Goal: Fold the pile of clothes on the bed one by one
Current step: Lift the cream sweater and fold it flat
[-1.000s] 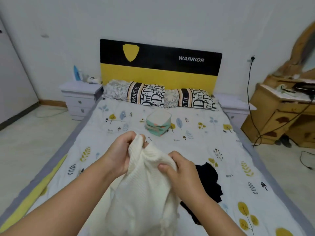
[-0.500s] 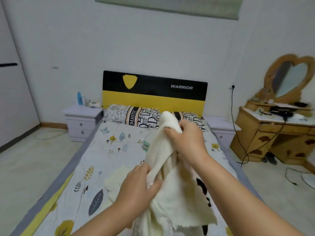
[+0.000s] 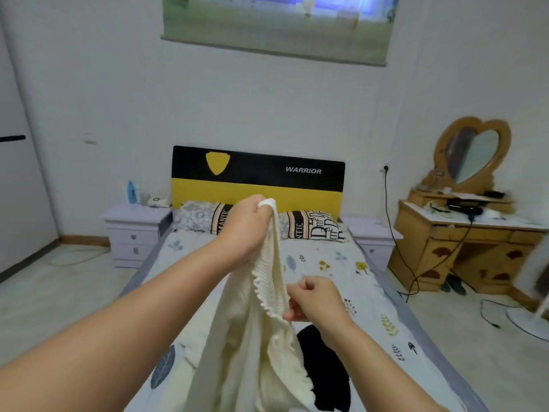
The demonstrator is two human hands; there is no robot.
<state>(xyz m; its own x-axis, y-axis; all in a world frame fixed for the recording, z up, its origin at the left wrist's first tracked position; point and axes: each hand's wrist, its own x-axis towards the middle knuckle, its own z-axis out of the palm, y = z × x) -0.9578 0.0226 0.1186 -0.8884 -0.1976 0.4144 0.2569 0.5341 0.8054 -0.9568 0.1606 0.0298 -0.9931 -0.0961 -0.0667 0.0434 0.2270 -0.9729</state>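
Note:
A cream knit garment (image 3: pixel 246 346) hangs in the air over the bed (image 3: pixel 329 263). My left hand (image 3: pixel 246 227) is raised in front of the pillows and grips the garment's top end. Lower and to the right, my right hand (image 3: pixel 315 298) pinches the garment's ribbed edge. A black garment (image 3: pixel 326 373) lies crumpled on the bed below my right wrist, partly hidden by the cream knit. Another pale cloth (image 3: pixel 187 364) lies on the bed at the lower left, mostly hidden by the cream knit and my left arm.
Two patterned pillows (image 3: pixel 315 228) lie against the black and yellow headboard (image 3: pixel 258 179). White nightstands (image 3: pixel 136 230) flank the bed. A wooden dresser (image 3: pixel 472 248) with a heart mirror stands at the right, with cables (image 3: pixel 493 319) on the floor.
My left hand has risen from low on the garment to its top end. My right hand has dropped from the top to the ribbed edge. The view has tilted upward.

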